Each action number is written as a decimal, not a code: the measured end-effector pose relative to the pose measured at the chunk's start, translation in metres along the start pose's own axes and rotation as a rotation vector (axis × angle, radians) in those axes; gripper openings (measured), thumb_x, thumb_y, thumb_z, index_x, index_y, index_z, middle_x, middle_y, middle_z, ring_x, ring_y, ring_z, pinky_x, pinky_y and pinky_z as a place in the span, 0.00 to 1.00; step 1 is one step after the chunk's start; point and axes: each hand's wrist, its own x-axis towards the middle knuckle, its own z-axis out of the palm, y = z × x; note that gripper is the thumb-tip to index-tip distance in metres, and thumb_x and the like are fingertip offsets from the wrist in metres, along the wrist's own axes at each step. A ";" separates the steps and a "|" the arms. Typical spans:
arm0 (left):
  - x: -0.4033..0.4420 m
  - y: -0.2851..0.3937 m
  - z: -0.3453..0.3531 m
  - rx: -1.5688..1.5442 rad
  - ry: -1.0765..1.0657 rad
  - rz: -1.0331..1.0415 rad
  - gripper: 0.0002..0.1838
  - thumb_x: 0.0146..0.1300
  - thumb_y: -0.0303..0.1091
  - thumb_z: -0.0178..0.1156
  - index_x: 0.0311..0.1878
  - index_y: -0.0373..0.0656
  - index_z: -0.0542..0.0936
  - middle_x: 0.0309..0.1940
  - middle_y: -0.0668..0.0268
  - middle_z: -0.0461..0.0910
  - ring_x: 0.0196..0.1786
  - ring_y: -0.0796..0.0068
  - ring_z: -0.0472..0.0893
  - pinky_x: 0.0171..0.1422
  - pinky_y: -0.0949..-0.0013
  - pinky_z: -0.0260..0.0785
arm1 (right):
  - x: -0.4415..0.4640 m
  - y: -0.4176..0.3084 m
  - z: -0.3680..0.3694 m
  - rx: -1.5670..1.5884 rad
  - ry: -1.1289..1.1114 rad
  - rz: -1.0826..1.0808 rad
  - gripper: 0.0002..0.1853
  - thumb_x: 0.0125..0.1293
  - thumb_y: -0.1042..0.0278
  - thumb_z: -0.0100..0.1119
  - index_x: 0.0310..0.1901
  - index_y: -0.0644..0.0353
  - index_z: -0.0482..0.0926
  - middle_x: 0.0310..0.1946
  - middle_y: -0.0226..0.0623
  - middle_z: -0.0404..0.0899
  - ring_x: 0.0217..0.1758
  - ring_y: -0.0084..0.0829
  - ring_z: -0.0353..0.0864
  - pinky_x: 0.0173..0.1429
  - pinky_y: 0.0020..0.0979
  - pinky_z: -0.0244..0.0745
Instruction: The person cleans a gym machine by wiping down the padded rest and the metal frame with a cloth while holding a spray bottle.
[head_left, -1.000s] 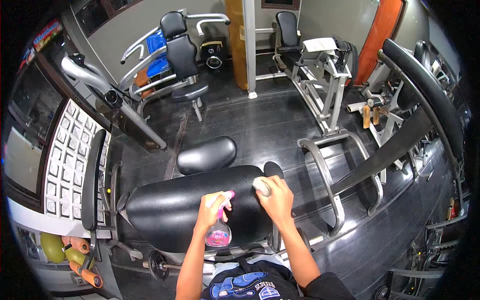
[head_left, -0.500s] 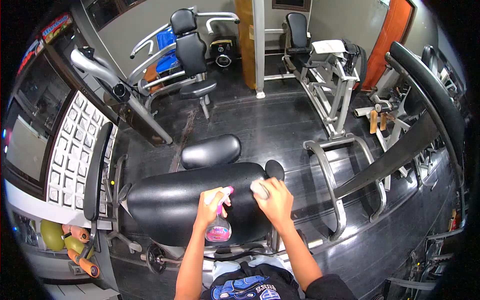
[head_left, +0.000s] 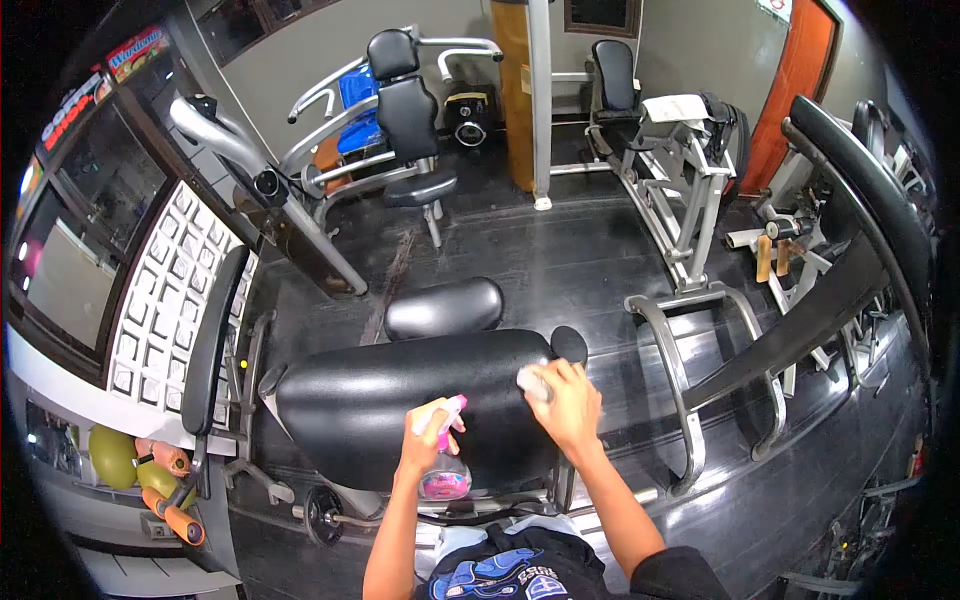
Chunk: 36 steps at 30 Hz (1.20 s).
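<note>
A pink-and-white spray bottle (head_left: 445, 480) with clear sides and a pink label is gripped around its neck by my left hand (head_left: 428, 438). It is over the near edge of a black padded bench (head_left: 400, 385). My right hand (head_left: 568, 408) closes on a whitish cloth (head_left: 533, 383), bunched up at the fingertips, over the right end of the pad. Whether the cloth touches the pad I cannot tell. A smaller black pad (head_left: 445, 309) lies just beyond the bench.
A seated press machine (head_left: 408, 120) stands at the back left, beside a brown post (head_left: 512, 100). To the right are a grey-framed machine (head_left: 690, 200) and an inclined bench (head_left: 800, 320). A weight plate (head_left: 322, 514) sits low at the front left.
The whole view has shifted, so the room appears a little lower and further right. Both hands keep hold of the spray bottle and the cloth, in nearly the same places over the bench.
</note>
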 end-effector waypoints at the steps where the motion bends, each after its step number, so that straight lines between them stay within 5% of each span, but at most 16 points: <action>1: -0.002 -0.001 -0.005 -0.010 0.019 -0.001 0.21 0.71 0.45 0.51 0.44 0.34 0.83 0.26 0.60 0.81 0.16 0.73 0.78 0.21 0.73 0.69 | 0.010 -0.006 0.003 0.034 0.009 0.057 0.16 0.48 0.65 0.72 0.42 0.48 0.85 0.39 0.28 0.80 0.46 0.37 0.79 0.48 0.39 0.77; 10: 0.001 0.017 -0.058 0.057 0.082 0.007 0.23 0.71 0.46 0.50 0.47 0.32 0.82 0.27 0.58 0.82 0.17 0.71 0.78 0.20 0.72 0.70 | -0.037 -0.026 0.028 0.057 -0.146 -0.173 0.18 0.48 0.62 0.73 0.44 0.42 0.84 0.38 0.23 0.79 0.43 0.35 0.79 0.41 0.39 0.81; 16: 0.008 0.009 -0.095 0.124 0.040 -0.011 0.24 0.71 0.46 0.49 0.46 0.31 0.83 0.26 0.58 0.82 0.17 0.70 0.78 0.19 0.72 0.69 | 0.008 -0.009 0.006 -0.123 0.071 0.152 0.17 0.50 0.63 0.72 0.44 0.49 0.85 0.40 0.30 0.81 0.46 0.39 0.79 0.47 0.41 0.78; 26: 0.015 0.004 -0.107 -0.010 -0.111 -0.042 0.24 0.72 0.45 0.49 0.47 0.30 0.81 0.27 0.58 0.82 0.17 0.70 0.78 0.19 0.72 0.70 | -0.031 -0.061 0.055 -0.011 0.032 -0.055 0.18 0.49 0.63 0.73 0.45 0.46 0.84 0.40 0.27 0.80 0.45 0.36 0.80 0.44 0.38 0.80; 36: 0.023 0.008 -0.105 -0.059 -0.241 -0.081 0.23 0.72 0.44 0.49 0.45 0.31 0.82 0.26 0.60 0.81 0.17 0.71 0.78 0.20 0.72 0.69 | 0.005 -0.046 0.062 -0.195 0.227 0.197 0.16 0.52 0.62 0.71 0.45 0.50 0.85 0.43 0.33 0.80 0.49 0.42 0.78 0.49 0.42 0.76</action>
